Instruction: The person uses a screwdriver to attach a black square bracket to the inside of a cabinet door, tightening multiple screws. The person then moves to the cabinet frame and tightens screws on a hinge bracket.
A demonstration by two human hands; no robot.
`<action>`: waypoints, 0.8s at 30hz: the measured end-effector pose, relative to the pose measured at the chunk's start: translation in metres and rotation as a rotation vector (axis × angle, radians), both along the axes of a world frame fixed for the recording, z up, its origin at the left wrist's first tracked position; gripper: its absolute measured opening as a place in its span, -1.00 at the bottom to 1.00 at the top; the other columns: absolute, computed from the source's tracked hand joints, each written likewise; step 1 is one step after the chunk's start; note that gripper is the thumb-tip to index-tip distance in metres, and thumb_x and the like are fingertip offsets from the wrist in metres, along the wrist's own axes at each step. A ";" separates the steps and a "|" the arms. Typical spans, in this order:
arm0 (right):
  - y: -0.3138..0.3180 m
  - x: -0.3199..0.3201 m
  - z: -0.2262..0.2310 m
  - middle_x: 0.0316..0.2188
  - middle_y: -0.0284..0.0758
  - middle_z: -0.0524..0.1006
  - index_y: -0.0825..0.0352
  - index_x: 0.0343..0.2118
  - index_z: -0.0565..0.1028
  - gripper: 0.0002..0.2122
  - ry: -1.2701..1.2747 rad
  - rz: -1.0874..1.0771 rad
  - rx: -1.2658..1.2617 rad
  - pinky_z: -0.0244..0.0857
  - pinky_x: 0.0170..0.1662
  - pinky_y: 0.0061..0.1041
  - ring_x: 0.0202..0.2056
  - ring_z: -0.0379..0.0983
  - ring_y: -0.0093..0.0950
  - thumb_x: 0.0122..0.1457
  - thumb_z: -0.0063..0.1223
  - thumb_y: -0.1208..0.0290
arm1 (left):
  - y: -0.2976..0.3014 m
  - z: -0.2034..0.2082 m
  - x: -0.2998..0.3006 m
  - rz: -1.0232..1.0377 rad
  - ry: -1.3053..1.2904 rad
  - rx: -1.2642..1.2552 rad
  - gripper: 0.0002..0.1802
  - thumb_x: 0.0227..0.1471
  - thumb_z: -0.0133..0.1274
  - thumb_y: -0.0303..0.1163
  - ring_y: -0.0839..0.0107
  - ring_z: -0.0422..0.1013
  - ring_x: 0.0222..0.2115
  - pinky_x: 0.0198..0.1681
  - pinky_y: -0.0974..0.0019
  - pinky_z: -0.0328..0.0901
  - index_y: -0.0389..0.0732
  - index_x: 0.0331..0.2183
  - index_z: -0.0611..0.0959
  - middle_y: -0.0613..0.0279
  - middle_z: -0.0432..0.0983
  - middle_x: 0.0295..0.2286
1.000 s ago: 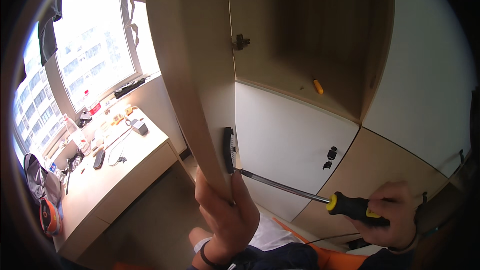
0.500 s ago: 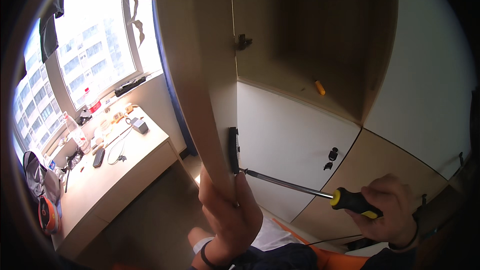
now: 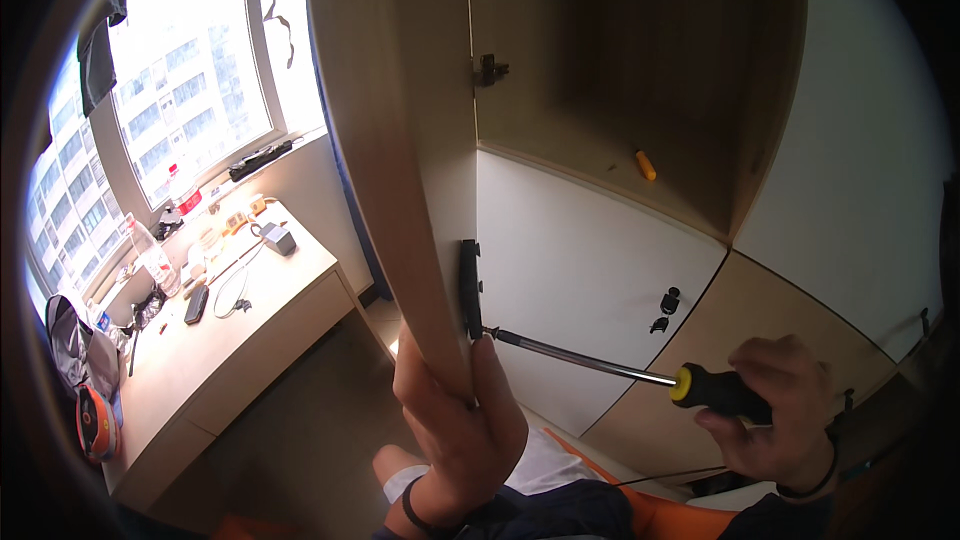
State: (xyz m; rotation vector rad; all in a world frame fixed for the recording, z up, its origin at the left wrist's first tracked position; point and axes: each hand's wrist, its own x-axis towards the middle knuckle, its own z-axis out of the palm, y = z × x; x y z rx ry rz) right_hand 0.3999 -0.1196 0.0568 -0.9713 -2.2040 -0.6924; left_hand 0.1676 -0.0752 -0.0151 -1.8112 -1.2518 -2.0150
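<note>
The screwdriver [image 3: 640, 372], with a long steel shaft and a black-and-yellow handle, lies nearly level, its tip set against the black fitting [image 3: 470, 290] on the inner face of the open cupboard door [image 3: 385, 160]. The right hand [image 3: 775, 415] has its fingers [image 3: 730, 422] wrapped closed round the handle, the sensible place to grip: the tool looks stiff and light, though the tip could slip off a screw. The left hand [image 3: 455, 420] clasps the door's lower edge just below the tip, fingers curled shut on it. Beyond, a small orange object [image 3: 646, 165] lies on the cupboard shelf [image 3: 600, 155]; far left stands a cluttered bench [image 3: 230, 330].
</note>
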 end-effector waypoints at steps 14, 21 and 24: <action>0.011 0.010 -0.014 -0.36 -0.23 0.48 0.41 -0.37 0.39 -0.57 0.129 0.162 -0.067 0.22 -0.65 -0.58 -0.62 0.39 -0.52 -0.20 0.40 0.28 | 0.002 0.004 -0.001 -0.114 -0.023 0.038 -0.46 0.03 -0.18 -0.70 -0.09 0.33 -0.05 -0.01 0.06 0.24 -0.43 0.07 0.12 -0.47 0.20 -0.01; 0.012 0.002 0.003 -0.37 -0.20 0.48 0.42 -0.33 0.39 -0.56 -0.007 0.055 -0.076 0.24 -0.61 -0.57 -0.60 0.40 -0.45 -0.13 0.34 0.21 | 0.005 0.003 0.000 -0.108 -0.026 0.059 -0.46 0.01 -0.16 -0.72 -0.18 0.30 -0.01 0.01 0.03 0.23 -0.42 0.06 0.14 -0.51 0.19 -0.02; 0.015 0.001 -0.010 -0.37 -0.18 0.48 0.40 -0.28 0.37 -0.57 0.194 0.113 -0.099 0.26 -0.58 -0.56 -0.55 0.42 -0.43 -0.13 0.34 0.29 | 0.004 0.001 0.002 -0.096 -0.036 0.056 -0.44 -0.03 -0.15 -0.75 -0.22 0.28 -0.01 0.02 0.04 0.22 -0.44 0.05 0.15 -0.55 0.20 -0.03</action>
